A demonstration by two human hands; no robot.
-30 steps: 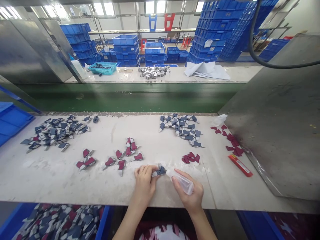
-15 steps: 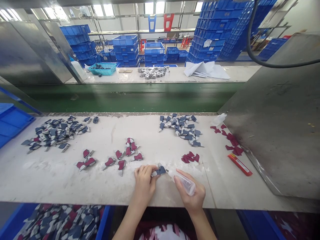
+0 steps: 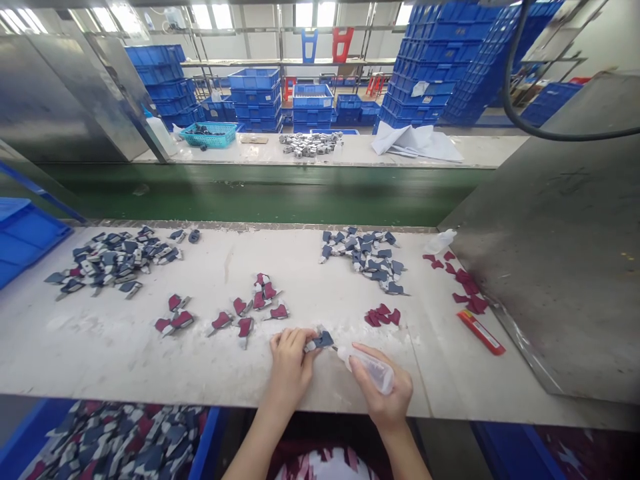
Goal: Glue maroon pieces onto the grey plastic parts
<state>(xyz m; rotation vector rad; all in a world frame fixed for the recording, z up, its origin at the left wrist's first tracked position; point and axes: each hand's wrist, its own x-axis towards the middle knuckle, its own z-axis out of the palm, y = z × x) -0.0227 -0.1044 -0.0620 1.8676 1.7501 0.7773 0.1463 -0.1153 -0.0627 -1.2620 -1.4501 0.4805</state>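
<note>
My left hand (image 3: 293,357) is closed on a small dark blue and grey plastic part (image 3: 321,340), held low over the bench in front of me. In my right hand (image 3: 387,387) is a translucent squeeze bottle (image 3: 374,371), tilted so its thin nozzle points left at that part. The nozzle tip is right beside the part; whether they touch I cannot tell. Several assembled parts with maroon faces (image 3: 245,327) lie left of my hands. Loose maroon pieces (image 3: 383,315) sit just beyond the bottle, and a pile of blue-faced parts (image 3: 367,257) lies farther back.
A larger heap of blue-faced parts (image 3: 115,260) covers the bench's left side. At right are more maroon pieces (image 3: 466,283), a red packet (image 3: 481,332) and a slanted metal panel (image 3: 560,267). A filled blue crate (image 3: 213,433) stands below the bench edge. Behind runs a green belt (image 3: 280,193).
The camera view has shifted slightly. The bottle is a little more turned so its nozzle shows beside the part; both hands keep nearly the same hold.
</note>
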